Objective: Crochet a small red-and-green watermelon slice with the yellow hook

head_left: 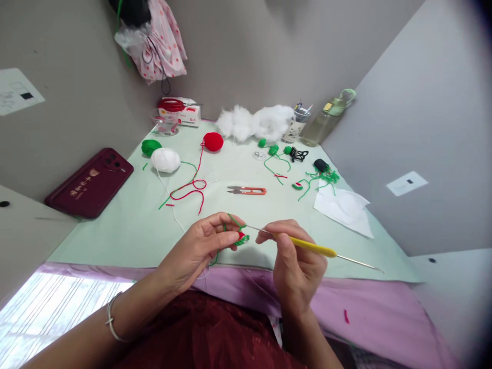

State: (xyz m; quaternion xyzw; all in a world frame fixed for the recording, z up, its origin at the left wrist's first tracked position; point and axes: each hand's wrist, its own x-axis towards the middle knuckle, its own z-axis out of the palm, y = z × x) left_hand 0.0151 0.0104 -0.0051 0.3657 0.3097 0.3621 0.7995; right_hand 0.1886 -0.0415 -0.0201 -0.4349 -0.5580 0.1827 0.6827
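Between the thumb and fingers of my left hand (205, 243) is a small crochet piece (242, 238) in red and green, partly hidden by the thumb. Green yarn (234, 220) runs up from it over the fingers. My right hand (298, 261) grips a crochet hook (311, 246) by its yellow handle. The hook's thin metal shaft points left, and its tip meets the green yarn at the piece. A second metal end sticks out to the right. Orange thread snips (248, 190) lie on the table just beyond both hands.
Balls of red yarn (213, 141), white yarn (165, 160) and green yarn (151, 147) lie at left, with loose strands. White stuffing (253, 123), a pen cup (295, 125) and a bottle (325, 120) stand behind. A phone (90, 183) leans left; small green crochet pieces (273, 149) and white paper (342, 207) lie right.
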